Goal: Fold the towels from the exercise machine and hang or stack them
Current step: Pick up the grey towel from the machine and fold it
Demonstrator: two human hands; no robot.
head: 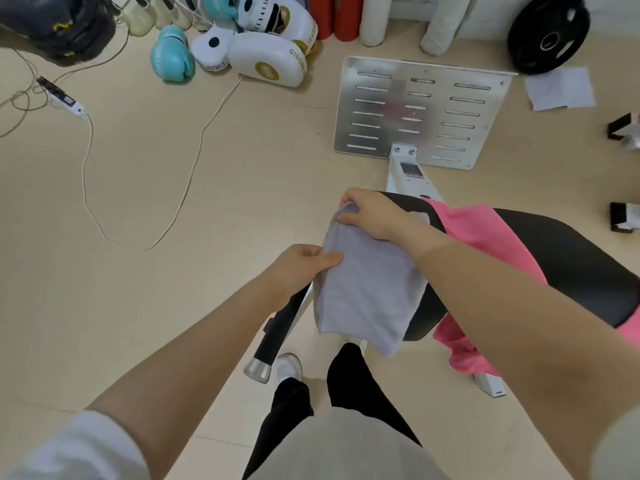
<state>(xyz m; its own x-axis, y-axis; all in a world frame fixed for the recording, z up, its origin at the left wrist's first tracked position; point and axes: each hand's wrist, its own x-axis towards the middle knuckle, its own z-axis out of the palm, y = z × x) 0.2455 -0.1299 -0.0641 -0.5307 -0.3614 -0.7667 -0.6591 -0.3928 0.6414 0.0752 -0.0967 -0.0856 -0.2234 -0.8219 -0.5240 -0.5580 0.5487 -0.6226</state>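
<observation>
Grey towel (367, 282) up in the air, folded over on itself and hanging in front of the person, clear of the floor, its lower edge dangling just above their feet. Right hand (372, 214) pinches the top corner, fingers curled round the bunched cloth; left hand (299, 266) grips the near side edge, thumb pressed flat on the fabric. Both hands closed on the one towel, then.

To my eye this is mid-fold, and the thing to get right is the edges: the bottom hem hangs slanted, so I'd say pull the two held points apart until the top runs taut and level, let the cloth fall square, and only then bring it over again. Keep the thumbs on top so the layers don't slide.

Just behind it, a pink towel (485, 237) lies draped across the black padded seat (571, 261) of the exercise machine, one end trailing down toward the floor; that one looks untouched and waiting its turn. Beyond the seat stands the machine's slotted metal plate (422, 112), and boxing gloves (266, 60) sit in a heap near the far wall.
</observation>
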